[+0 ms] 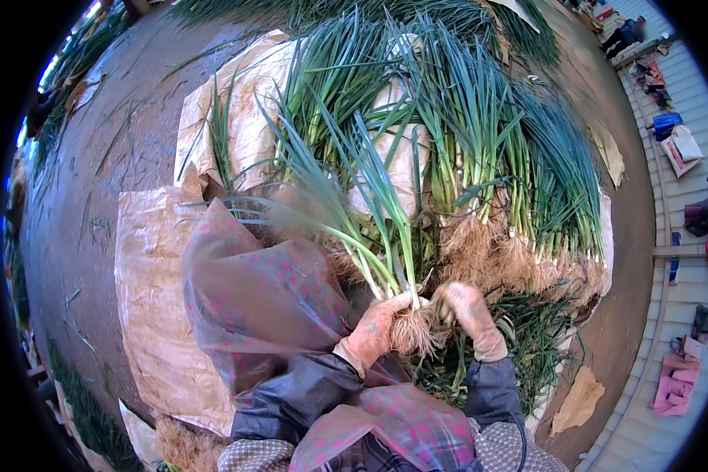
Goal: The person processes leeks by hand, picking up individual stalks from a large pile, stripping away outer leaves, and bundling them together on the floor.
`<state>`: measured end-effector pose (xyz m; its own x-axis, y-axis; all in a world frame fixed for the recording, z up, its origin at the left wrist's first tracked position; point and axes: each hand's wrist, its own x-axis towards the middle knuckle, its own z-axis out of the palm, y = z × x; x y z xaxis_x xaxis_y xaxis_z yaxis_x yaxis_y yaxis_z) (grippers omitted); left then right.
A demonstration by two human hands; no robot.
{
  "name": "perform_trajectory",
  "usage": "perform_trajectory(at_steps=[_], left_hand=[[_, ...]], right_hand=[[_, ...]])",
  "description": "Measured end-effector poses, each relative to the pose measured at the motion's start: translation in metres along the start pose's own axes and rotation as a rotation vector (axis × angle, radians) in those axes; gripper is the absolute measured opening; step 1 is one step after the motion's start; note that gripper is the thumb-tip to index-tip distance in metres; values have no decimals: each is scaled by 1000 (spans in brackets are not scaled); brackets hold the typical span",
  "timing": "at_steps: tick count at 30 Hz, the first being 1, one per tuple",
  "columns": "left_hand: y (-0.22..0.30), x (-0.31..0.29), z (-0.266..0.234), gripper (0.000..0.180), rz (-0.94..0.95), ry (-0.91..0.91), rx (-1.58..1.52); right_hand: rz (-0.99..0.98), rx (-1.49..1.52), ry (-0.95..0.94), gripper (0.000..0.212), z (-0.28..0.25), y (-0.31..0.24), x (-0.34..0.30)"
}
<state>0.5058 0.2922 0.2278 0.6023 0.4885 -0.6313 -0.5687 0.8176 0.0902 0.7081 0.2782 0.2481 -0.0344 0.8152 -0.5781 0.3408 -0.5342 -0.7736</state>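
Observation:
My left hand [376, 329], in a soiled pinkish covering like a work glove, is closed around the lower stems of a small bunch of green onions [401, 259]. Their long leaves fan up and to the left, and the pale stringy roots [414, 330] hang just right of the fingers. Right beside those roots is my right hand [465, 312], its fingers curled and slightly blurred. Whatever it pinches, if anything, is hidden. Under the right hand lies a heap of loose green leaves [527, 338]. Dark sleeve covers reach up both forearms.
Bundles of green onions [519, 157] lie in a row ahead and right, roots toward me. Beneath them spread pale woven sacks [153, 291]. A clear pink-dotted plastic apron [259, 299] covers my lap. More green onions [354, 9] lie at the far edge; a ridged pale wall [688, 267] runs along the right.

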Motion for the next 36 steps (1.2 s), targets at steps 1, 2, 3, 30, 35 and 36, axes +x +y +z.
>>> perform_trajectory(at_steps=[1,2,3,30,35,36], left_hand=[[-1,-1,-1,25,23,16,14],[-2,-2,-4,21,47,32,27],[-3,-2,-5,17,76,51,38],[1,-11,-2,18,259,-52,89],[-19,7,-26,17,471,98,246],[-23,13,-45,16,519,151,260]], right_hand=[[45,39,163,32,-8,-8,7],[-17,38,184,33,-9,-17,14],[-82,35,198,35,-5,-30,23],[-66,-55,-184,31,21,-28,40],[-805,-931,-46,18,31,-3,26],[-739,-914,-185,17,38,-24,6]])
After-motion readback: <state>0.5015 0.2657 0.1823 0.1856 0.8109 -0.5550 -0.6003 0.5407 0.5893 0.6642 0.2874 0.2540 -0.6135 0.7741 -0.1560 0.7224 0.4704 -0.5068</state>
